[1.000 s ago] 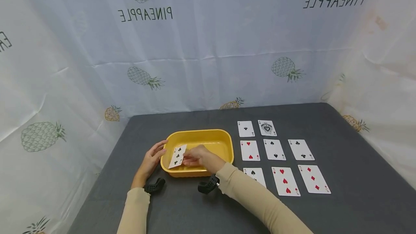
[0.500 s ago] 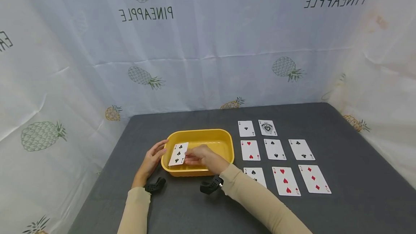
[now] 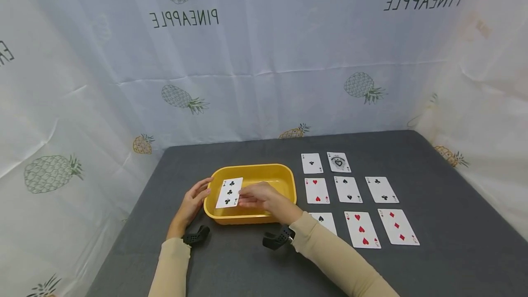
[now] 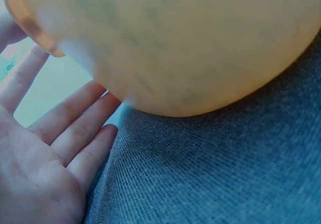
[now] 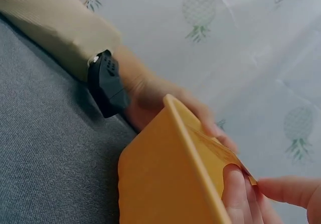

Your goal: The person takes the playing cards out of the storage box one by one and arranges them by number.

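A yellow plastic tray (image 3: 277, 178) stands on the dark cloth-covered table. My right hand (image 3: 266, 198) pinches a three of clubs playing card (image 3: 229, 192) by its right edge, above the left part of the tray. In the right wrist view, thumb and fingers hold the card (image 5: 214, 144) just over the tray wall (image 5: 155, 169). My left hand (image 3: 191, 205) touches the tray's left end. The left wrist view shows its fingers fairly straight against the tray's outer wall (image 4: 200, 58).
Several face-up cards lie in rows right of the tray: an ace of clubs (image 3: 311, 163), an ace of spades (image 3: 339, 162), twos such as the two of hearts (image 3: 317, 190), and threes such as the three of diamonds (image 3: 398, 227). A pineapple-print curtain (image 3: 264, 45) hangs behind the table.
My right hand has drawn the three of clubs a little up and to the right, and the card's face now shows flatter to the head view. The left hand has stayed at the tray.
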A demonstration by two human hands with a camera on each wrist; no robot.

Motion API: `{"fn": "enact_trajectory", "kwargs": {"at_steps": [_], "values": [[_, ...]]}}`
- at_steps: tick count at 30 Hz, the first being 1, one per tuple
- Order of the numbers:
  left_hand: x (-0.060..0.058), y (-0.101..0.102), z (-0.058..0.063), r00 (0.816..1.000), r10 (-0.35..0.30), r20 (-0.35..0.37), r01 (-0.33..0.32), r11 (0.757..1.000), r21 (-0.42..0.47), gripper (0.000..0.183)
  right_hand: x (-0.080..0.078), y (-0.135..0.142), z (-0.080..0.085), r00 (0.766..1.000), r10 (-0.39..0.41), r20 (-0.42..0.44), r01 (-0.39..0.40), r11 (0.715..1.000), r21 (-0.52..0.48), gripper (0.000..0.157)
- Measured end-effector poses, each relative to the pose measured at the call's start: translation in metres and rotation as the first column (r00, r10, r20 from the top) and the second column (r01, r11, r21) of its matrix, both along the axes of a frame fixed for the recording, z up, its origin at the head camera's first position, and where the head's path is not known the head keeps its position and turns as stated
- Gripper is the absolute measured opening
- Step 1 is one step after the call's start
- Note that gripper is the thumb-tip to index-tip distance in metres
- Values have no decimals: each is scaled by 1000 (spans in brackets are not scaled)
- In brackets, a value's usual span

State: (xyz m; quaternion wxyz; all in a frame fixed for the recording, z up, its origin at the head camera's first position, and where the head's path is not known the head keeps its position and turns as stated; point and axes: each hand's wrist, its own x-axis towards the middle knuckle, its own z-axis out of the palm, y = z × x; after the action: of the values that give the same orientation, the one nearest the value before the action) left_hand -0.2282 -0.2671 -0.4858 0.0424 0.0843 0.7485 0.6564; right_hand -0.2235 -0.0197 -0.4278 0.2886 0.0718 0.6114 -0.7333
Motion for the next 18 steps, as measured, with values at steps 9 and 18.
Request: {"fn": "enact_trajectory", "kwargs": {"at_steps": [9, 18], "values": [[1, 0, 0, 1000, 1, -1, -1, 1000, -7, 50, 9, 26, 6, 983, 71, -167, -79, 996, -37, 30], [1, -1, -2, 1000, -6, -9, 6, 1000, -2, 49, 15, 49, 11, 980, 66, -185, -82, 994, -77, 29]]}}
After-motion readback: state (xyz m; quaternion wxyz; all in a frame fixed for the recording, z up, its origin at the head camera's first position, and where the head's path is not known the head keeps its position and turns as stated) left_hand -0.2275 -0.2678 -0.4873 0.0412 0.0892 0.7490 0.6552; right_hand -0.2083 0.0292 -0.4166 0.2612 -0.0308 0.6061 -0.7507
